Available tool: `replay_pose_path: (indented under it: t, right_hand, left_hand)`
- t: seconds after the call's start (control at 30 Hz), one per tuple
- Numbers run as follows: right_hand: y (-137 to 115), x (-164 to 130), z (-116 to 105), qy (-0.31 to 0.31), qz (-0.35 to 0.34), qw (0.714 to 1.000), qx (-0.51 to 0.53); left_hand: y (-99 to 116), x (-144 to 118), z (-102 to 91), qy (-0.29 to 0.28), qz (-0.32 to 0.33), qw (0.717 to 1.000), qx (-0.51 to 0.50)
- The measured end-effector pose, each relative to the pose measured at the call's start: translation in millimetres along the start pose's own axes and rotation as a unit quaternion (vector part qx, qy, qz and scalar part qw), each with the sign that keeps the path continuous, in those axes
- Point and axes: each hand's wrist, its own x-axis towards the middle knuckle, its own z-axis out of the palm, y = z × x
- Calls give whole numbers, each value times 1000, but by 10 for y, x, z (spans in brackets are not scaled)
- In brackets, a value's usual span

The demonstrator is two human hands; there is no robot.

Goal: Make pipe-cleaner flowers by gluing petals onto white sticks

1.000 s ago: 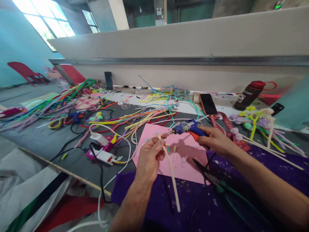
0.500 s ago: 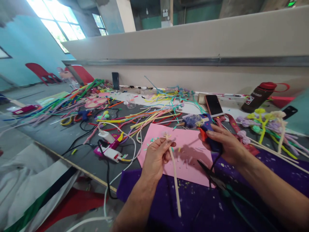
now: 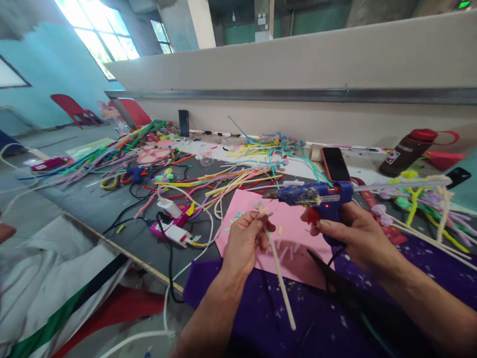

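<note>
My left hand [image 3: 248,238] pinches a cream pipe cleaner [image 3: 282,283] near its top, where a small pale tuft shows above the fingers; the long end hangs down to the right. In my right hand [image 3: 346,231] is a blue glue gun [image 3: 309,195], gripped by its handle with fingers at the red trigger. A clear glue stick [image 3: 402,184] sticks out of its back. The nozzle points left, just above the pale tuft. Beneath both hands lies a pink sheet [image 3: 238,199] with small cut bits on it. Dark scissors [image 3: 322,266] rest below my right hand, partly in shadow.
Bundles of coloured pipe cleaners [image 3: 238,184] cover the table's middle and left. A purple power strip [image 3: 173,226] with cables sits left of the sheet. Behind my right hand are a phone [image 3: 335,165], a brown bottle [image 3: 406,151] and pipe-cleaner flowers [image 3: 412,199]. Purple cloth [image 3: 253,308] lies in front.
My right hand has turned the glue gun so that it lies level and side-on, its nozzle nearer the pipe cleaner's top. The pipe cleaner's lower end has swung right.
</note>
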Motion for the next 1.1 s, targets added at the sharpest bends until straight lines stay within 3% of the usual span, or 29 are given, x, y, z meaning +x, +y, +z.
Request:
replay_pose_path:
  t: [0.17,0.37,0.53,1.1]
  right_hand:
    - [18,-75,32,17,-43,973,-225]
    - [45,-121,60,40,-93,937,-334]
    - [1,-135,102,38,-143,921,-359]
    - [65,-124,95,15,-186,892,-411]
  left_hand:
    - [-1,-6,-5,7,2,1000,11]
    - [5,2,-3,16,-1,1000,20]
    - [14,5,-5,18,-3,1000,21]
    - [5,-14,1,0,-4,1000,29]
